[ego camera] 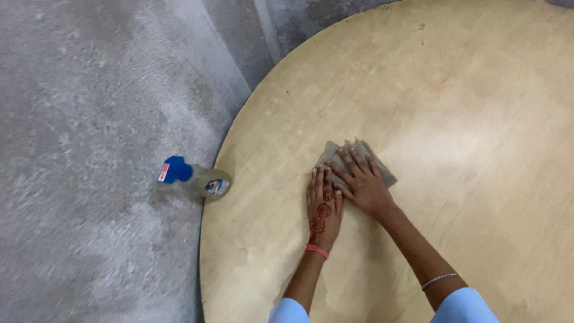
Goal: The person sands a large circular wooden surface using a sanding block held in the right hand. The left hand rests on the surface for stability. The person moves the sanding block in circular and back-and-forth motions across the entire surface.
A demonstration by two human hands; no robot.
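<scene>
A folded grey cloth [378, 165] lies flat on a round, light wooden tabletop [454, 90]. My right hand [362, 182] presses down on the cloth with fingers spread. My left hand [323, 206] lies flat beside it, fingertips at the cloth's left edge, its thumb side against my right hand. The left hand has reddish patterns on its back and a pink band at the wrist; the right wrist carries a thin silver bangle.
A clear spray bottle [194, 179] with a blue trigger head lies on its side on the grey concrete floor [89, 119], just off the table's left rim. The rim curves from upper middle to lower left.
</scene>
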